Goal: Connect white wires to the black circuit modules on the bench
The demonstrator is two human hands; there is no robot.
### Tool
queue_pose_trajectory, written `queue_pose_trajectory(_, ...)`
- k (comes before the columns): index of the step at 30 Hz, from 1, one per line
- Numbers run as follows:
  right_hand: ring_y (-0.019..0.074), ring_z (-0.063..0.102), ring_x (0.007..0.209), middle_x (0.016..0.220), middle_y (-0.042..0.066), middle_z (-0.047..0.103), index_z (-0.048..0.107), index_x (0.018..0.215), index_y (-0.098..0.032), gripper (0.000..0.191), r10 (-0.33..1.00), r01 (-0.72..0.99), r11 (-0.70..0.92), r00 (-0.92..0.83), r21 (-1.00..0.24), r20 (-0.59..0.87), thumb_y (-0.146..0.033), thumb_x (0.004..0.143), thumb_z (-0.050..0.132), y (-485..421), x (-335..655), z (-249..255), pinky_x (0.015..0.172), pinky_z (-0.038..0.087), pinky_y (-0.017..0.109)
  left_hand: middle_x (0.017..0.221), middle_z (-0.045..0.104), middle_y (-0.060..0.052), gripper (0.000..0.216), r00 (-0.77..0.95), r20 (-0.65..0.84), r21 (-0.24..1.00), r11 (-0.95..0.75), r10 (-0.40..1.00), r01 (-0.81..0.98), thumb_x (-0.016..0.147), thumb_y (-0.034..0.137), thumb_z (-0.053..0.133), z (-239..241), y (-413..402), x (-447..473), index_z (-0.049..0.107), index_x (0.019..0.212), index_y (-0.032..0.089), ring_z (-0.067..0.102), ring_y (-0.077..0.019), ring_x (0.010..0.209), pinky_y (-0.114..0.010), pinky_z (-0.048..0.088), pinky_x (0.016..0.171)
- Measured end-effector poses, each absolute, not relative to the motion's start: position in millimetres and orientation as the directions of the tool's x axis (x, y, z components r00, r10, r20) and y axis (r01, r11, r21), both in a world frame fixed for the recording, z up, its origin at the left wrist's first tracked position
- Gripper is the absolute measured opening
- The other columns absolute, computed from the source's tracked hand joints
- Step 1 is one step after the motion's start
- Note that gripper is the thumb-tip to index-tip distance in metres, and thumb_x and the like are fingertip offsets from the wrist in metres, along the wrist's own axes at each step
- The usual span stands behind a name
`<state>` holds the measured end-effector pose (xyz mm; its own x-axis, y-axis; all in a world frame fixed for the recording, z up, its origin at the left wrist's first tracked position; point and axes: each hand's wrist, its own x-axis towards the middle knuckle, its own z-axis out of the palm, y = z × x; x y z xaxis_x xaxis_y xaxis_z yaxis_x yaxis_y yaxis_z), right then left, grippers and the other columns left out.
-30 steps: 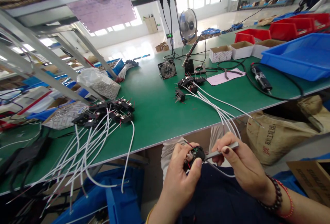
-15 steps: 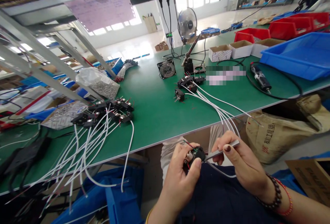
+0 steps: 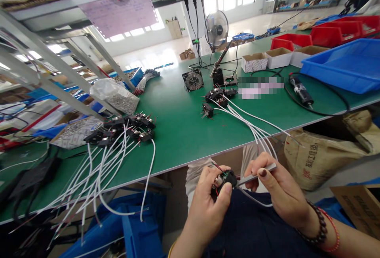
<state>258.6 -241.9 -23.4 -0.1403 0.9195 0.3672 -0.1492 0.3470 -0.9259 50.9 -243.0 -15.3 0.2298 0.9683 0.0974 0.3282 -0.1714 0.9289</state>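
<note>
Below the bench edge, over my lap, my left hand (image 3: 209, 202) is closed round a small black switch part (image 3: 225, 179) with red and white wires coming off it. My right hand (image 3: 279, 190) pinches metal tweezers (image 3: 257, 174), whose tips touch the part. A white wire (image 3: 255, 199) curves down from the part across my dark apron.
The green bench (image 3: 178, 127) carries a pile of black switches with white wires (image 3: 118, 131) at left, a smaller wired group (image 3: 218, 97) in the middle, a small fan (image 3: 192, 80), a soldering iron stand (image 3: 218, 73), cardboard boxes (image 3: 253, 62) and a blue tray (image 3: 344, 65). Blue bins (image 3: 133, 226) sit under the bench.
Both hands stay nearly still on the switch part; the tweezers shift only slightly against it.
</note>
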Motion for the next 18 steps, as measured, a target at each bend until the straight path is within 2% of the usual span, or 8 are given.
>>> queue_pose_trajectory(4,0.0148,0.062,0.071,0.083,0.0,0.064,0.064,0.099,-0.023,0.032,0.922,-0.171,0.338,-0.136,-0.925,0.362,-0.044,0.118,0.051,-240.6,258.1,-22.6,0.066,0.052,0.025,0.126,0.072,-0.01,0.035,0.225,0.099,0.928,-0.172,0.969,0.332,0.1,0.044,0.059,-15.2,-243.1,50.7,0.073,0.126,0.023,0.067,-0.0297,0.121,-0.042,0.052,0.104)
queue_pose_trajectory(9,0.0145,0.062,0.065,0.078,0.0,0.066,0.064,0.095,-0.022,0.035,0.95,-0.298,0.224,-0.145,-0.928,0.276,-0.048,0.116,0.055,-233.4,256.3,-20.5,0.061,0.054,0.023,0.125,0.072,-0.011,0.037,0.229,0.088,0.92,-0.167,0.97,0.355,0.101,0.046,0.059,-14.1,-242.7,50.4,0.073,0.126,0.022,0.068,-0.03,0.119,-0.043,0.053,0.103)
queue_pose_trajectory(18,0.0148,0.064,0.067,0.079,0.001,0.066,0.066,0.096,-0.022,0.034,0.934,-0.221,0.309,-0.116,-0.925,0.339,-0.045,0.117,0.054,-238.5,255.9,-17.3,0.062,0.056,0.023,0.125,0.072,-0.011,0.037,0.219,0.09,0.922,-0.165,0.972,0.35,0.1,0.046,0.059,-15.3,-243.0,49.9,0.074,0.126,0.023,0.068,-0.0304,0.12,-0.044,0.053,0.104)
